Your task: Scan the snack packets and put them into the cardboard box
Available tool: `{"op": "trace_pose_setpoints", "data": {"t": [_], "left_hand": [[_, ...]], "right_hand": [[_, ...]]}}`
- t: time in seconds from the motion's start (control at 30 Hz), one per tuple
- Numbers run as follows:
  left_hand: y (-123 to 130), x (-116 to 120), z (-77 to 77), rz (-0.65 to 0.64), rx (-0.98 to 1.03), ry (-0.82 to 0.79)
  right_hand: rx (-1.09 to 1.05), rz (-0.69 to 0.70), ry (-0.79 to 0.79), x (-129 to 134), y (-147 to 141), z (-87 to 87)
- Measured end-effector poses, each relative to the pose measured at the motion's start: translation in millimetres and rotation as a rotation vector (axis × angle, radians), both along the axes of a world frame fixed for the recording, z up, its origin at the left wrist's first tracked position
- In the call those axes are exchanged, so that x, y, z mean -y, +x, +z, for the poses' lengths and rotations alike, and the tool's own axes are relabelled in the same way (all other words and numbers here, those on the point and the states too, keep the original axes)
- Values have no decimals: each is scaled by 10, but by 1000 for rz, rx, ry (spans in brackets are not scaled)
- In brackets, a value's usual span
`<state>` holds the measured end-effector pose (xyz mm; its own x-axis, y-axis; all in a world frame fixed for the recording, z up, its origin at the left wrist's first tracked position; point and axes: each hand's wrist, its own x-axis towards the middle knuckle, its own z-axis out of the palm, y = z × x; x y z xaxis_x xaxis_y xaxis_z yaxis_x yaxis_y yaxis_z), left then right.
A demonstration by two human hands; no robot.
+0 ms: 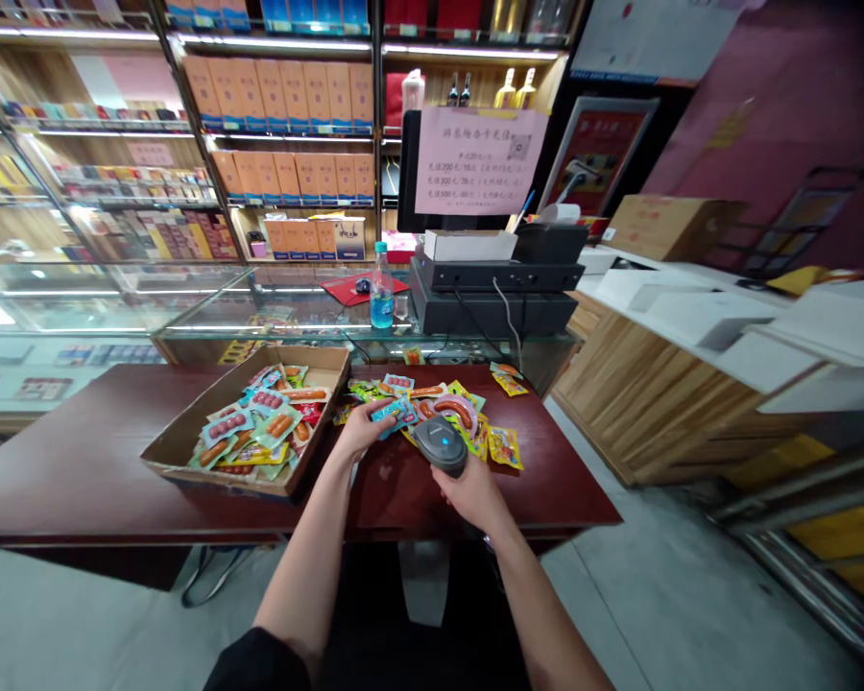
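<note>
My right hand (pixel 469 488) is wrapped round the handle of a dark grey barcode scanner (pixel 441 443), whose head tilts toward the left. Pinched in my left hand (pixel 362 428) is a blue snack packet (pixel 397 415), just left of the scanner head. Behind and beside both hands lies a loose pile of packaged sausages (pixel 455 413) and small snack bags. A yellow snack bag (pixel 504 447) rests at the pile's right side. To the left, a shallow cardboard box (pixel 159 463) holds many sausage packets in mixed colours.
The dark red table (pixel 64 461) carries the box and the pile. Behind it, a glass counter (pixel 288 299) bears a bottle of blue drink (pixel 381 293), a black cash drawer (pixel 486 309) and a monitor with a pink notice (pixel 479 158). A wooden cabinet (pixel 619 384) stands right.
</note>
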<state>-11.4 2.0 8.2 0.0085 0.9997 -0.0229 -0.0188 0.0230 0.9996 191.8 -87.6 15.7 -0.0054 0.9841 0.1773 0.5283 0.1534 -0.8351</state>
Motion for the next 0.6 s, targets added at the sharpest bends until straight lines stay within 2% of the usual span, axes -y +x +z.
{"op": "trace_pose_setpoints", "data": {"t": [0.17, 0.43, 0.6], "left_hand": [[9, -17, -9, 38, 65, -63], [3, -85, -138, 90, 59, -23], [-5, -102, -168, 57, 65, -1]], "right_hand": [[1, 3, 33, 10, 16, 4], [10, 1, 41, 24, 17, 5], [20, 7, 38, 32, 13, 31]]}}
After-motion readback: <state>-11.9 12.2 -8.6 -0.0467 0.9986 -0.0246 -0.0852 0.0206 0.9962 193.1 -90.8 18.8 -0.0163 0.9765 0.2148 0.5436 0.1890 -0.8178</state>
